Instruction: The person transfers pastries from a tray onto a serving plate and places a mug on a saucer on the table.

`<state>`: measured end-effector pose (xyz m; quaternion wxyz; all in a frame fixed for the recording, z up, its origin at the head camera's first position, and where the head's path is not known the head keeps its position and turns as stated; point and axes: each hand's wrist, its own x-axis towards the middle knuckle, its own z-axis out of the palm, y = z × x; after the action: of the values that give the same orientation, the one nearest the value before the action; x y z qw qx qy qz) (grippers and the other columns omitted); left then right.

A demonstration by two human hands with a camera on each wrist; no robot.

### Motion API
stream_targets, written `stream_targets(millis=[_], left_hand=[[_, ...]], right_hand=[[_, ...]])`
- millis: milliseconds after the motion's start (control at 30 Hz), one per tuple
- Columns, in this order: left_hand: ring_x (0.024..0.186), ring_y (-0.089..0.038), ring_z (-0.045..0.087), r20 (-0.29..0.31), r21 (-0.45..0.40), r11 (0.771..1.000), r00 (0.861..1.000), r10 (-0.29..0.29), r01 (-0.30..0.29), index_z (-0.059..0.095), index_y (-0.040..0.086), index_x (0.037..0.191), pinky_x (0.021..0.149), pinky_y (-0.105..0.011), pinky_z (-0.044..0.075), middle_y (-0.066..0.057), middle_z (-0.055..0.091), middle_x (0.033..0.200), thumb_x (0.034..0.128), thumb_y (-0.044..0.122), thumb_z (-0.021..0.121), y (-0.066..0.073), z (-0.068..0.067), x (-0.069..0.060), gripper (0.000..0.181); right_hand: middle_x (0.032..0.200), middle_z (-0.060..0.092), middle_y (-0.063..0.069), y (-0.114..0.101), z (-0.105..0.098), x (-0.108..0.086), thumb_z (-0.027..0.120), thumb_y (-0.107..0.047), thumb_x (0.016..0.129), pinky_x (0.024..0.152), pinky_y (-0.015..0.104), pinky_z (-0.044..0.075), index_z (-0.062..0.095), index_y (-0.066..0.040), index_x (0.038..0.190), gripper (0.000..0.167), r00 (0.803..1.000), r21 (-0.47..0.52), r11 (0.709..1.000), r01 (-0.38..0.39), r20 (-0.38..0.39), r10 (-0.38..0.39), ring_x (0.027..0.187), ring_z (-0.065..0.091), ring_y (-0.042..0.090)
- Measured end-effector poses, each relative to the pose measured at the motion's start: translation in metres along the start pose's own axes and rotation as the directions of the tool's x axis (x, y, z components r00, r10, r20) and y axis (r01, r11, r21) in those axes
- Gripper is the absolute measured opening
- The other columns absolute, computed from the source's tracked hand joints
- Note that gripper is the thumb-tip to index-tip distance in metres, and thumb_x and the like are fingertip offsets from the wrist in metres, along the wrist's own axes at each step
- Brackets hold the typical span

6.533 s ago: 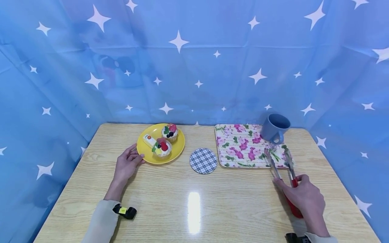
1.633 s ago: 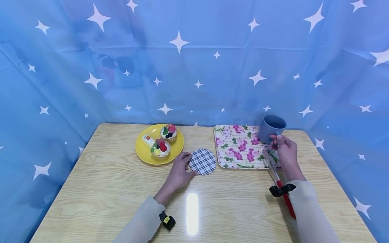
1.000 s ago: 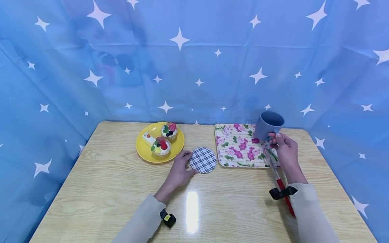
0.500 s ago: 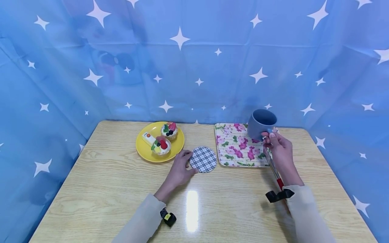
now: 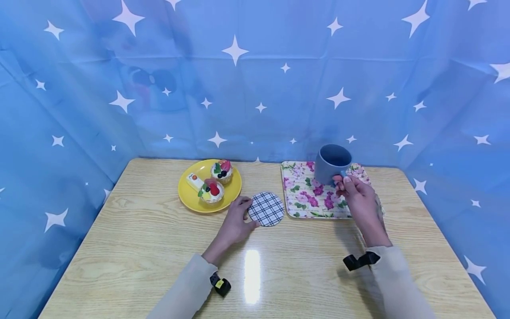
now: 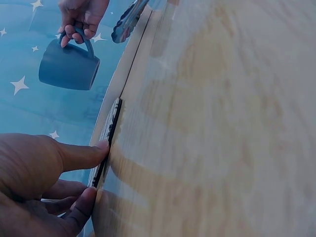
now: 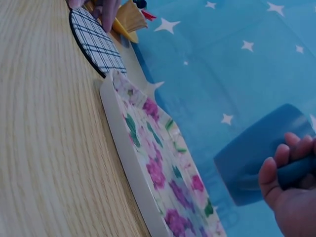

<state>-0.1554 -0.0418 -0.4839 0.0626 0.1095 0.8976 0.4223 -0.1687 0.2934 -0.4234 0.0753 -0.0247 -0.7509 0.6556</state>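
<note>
A blue mug (image 5: 327, 167) hangs upright above the floral tray (image 5: 300, 208), its handle gripped by my right hand (image 5: 360, 206). In the right wrist view the mug (image 7: 261, 153) is plainly off the tray (image 7: 123, 138). My left hand (image 5: 235, 223) has thumb and fingers at the left edge of the round checkered coaster (image 5: 268, 210), which lies on the table. The left wrist view shows thumb and fingertips holding the edge of the coaster (image 6: 112, 129). Tongs (image 6: 129, 22) show partly in that view; my right arm hides most of them in the head view.
A yellow plate (image 5: 187, 201) with two cupcakes (image 5: 212, 195) and a small white rectangular piece (image 5: 194, 181) stands left of the coaster. The wooden table (image 5: 159, 248) ends at a blue star-patterned curtain (image 5: 255, 84) behind.
The mug was lifted by my right hand and has moved left over the tray. Earlier, my right hand let go of the tongs, and my left hand went from the plate to the coaster.
</note>
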Motion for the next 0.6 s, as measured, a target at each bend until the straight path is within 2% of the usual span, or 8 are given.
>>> stream_targets(millis=[100, 233, 467, 600], left_hand=[[0.113, -0.021, 0.048, 0.002, 0.005, 1.000, 1.000, 0.001, -0.001, 0.052, -0.002, 0.147, 0.079, -0.025, 0.049, -0.011, 0.049, 0.147, 0.0897, 0.016, 0.081, 0.000, 0.000, -0.001, 0.066], [0.106, -0.021, 0.049, 0.002, -0.004, 1.000, 1.000, 0.005, -0.005, 0.052, -0.003, 0.147, 0.075, -0.023, 0.046, -0.011, 0.051, 0.144, 0.0898, 0.015, 0.080, 0.001, -0.001, -0.001, 0.066], [0.109, -0.021, 0.049, -0.002, 0.003, 1.000, 1.000, 0.012, -0.012, 0.051, -0.003, 0.148, 0.078, -0.023, 0.048, -0.011, 0.051, 0.145, 0.0900, 0.015, 0.080, 0.001, 0.000, -0.001, 0.067], [0.106, -0.020, 0.049, -0.005, 0.000, 1.000, 1.000, 0.017, -0.017, 0.052, -0.004, 0.147, 0.076, -0.022, 0.047, -0.011, 0.051, 0.144, 0.0893, 0.015, 0.081, 0.000, -0.001, -0.002, 0.067]], right_hand=[[0.097, 0.055, 0.002, 0.001, 0.004, -0.003, 0.042, -0.034, 0.111, 0.074, 0.019, 0.057, 0.058, 0.014, 0.125, 0.052, 0.999, 0.013, 0.999, 0.043, 0.021, -0.043, 0.093, 0.055, 0.013], [0.097, 0.056, 0.004, 0.002, 0.009, -0.006, 0.042, -0.035, 0.111, 0.074, 0.019, 0.058, 0.058, 0.014, 0.124, 0.053, 0.998, -0.001, 0.999, 0.054, 0.039, -0.054, 0.093, 0.056, 0.015], [0.094, 0.055, 0.003, 0.007, 0.016, -0.011, 0.044, -0.036, 0.110, 0.070, 0.026, 0.056, 0.056, 0.016, 0.124, 0.055, 0.993, 0.067, 0.995, 0.067, 0.097, -0.074, 0.090, 0.056, 0.015], [0.094, 0.055, 0.003, 0.008, 0.022, -0.015, 0.043, -0.036, 0.111, 0.068, 0.026, 0.055, 0.057, 0.016, 0.122, 0.055, 0.991, 0.040, 0.996, 0.073, 0.113, -0.077, 0.087, 0.055, 0.015]])
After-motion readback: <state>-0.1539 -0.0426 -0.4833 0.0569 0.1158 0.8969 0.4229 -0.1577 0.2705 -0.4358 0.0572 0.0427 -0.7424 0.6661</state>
